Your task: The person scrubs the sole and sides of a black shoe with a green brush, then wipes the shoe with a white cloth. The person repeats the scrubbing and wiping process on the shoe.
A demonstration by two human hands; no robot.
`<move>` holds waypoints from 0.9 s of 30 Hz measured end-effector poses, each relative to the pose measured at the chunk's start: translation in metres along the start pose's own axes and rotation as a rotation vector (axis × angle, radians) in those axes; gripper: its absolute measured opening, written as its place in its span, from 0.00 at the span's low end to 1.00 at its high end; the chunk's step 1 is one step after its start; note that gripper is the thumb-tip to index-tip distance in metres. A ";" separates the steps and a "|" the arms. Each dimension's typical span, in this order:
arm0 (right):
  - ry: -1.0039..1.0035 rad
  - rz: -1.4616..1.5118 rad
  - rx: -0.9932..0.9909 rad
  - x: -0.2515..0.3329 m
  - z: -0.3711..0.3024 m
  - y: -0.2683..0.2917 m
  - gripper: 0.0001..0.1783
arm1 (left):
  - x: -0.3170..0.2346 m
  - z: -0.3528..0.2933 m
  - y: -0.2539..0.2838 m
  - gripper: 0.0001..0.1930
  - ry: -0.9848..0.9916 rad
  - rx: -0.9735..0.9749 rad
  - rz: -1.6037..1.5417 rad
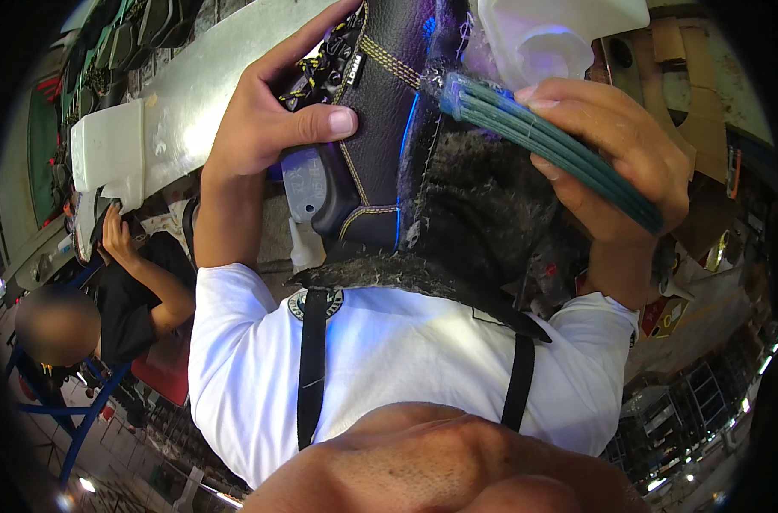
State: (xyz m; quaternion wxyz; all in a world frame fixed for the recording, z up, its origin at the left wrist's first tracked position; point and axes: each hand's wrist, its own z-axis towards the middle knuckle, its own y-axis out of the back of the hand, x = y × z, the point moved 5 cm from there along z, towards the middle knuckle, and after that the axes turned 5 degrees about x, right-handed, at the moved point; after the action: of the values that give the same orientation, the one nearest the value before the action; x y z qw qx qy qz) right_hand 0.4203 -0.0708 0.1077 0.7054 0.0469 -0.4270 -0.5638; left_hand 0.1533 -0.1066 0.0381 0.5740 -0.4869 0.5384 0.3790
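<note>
A black leather boot (376, 158) with yellow stitching is held in my left hand (265, 124), the thumb pressed on its side beside the black-and-yellow laces. A grey plastic shoe last (306, 184) with a hole in it sticks out of the boot's opening. Along the boot's lower border runs a thin line glowing blue. My right hand (615, 150) is closed around a green, ridged brush-like tool (547, 141). The tool's pale, bluish tip meets the boot's edge; exactly how they touch I cannot tell.
Just beyond the boot stands a white plastic container (568, 56) with a round opening. A pale metal work surface (183, 94) stretches to the upper left. Another person (145, 291) sits at the left, one hand on a shoe. My dark apron (406, 274) is scuffed.
</note>
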 end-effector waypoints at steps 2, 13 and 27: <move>-0.019 0.053 -0.010 0.000 -0.005 -0.003 0.16 | 0.003 0.000 0.009 0.59 0.075 0.005 -0.042; -0.077 0.220 0.190 -0.001 0.002 -0.012 0.17 | -0.016 0.004 -0.009 0.58 0.160 -0.192 0.025; -0.071 0.433 0.439 -0.019 0.013 -0.007 0.17 | -0.012 0.025 0.016 0.50 0.054 -0.018 -0.043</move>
State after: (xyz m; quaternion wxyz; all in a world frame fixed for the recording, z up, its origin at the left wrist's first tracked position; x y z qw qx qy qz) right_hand 0.4066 -0.0520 0.1018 0.7669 0.0865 -0.5628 -0.2962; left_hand 0.1428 -0.0779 0.0463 0.5628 -0.5136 0.5397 0.3580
